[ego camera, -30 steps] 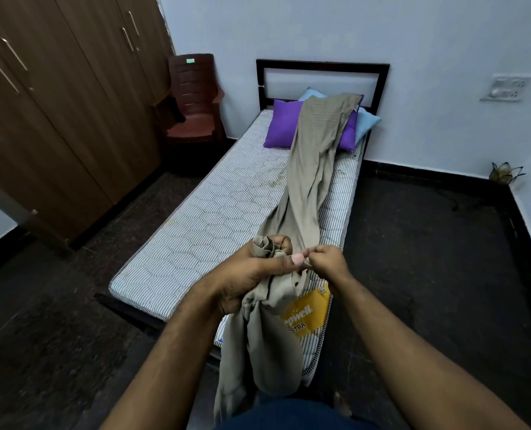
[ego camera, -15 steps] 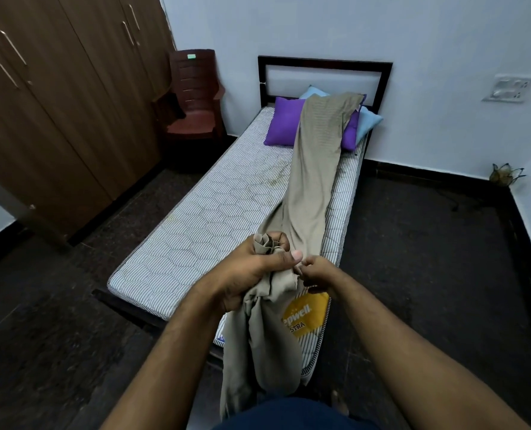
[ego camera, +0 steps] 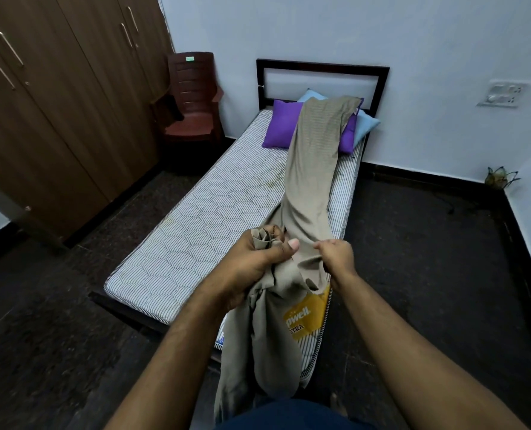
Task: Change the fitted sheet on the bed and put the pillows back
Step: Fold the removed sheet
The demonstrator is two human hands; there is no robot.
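A beige sheet (ego camera: pixel 310 181) lies in a long bunched strip down the right side of the bare striped mattress (ego camera: pixel 202 221), from the pillows to the foot end, where it hangs over the edge. My left hand (ego camera: pixel 254 259) grips a gathered bunch of the sheet at the foot of the bed. My right hand (ego camera: pixel 335 256) pinches the sheet's edge just to the right of it. A purple pillow (ego camera: pixel 281 124) and a light blue pillow (ego camera: pixel 366 122) lean at the black headboard (ego camera: pixel 321 64), partly covered by the sheet's far end.
A brown wardrobe (ego camera: pixel 56 103) lines the left wall. A dark red plastic chair (ego camera: pixel 192 100) stands beside the head of the bed. Dark floor runs along both sides of the bed. A small ornament (ego camera: pixel 500 176) sits in the far right corner.
My right hand has moved a little to the right, away from my left hand, drawing the sheet's edge out between them. My left hand keeps its grip on the bunch.
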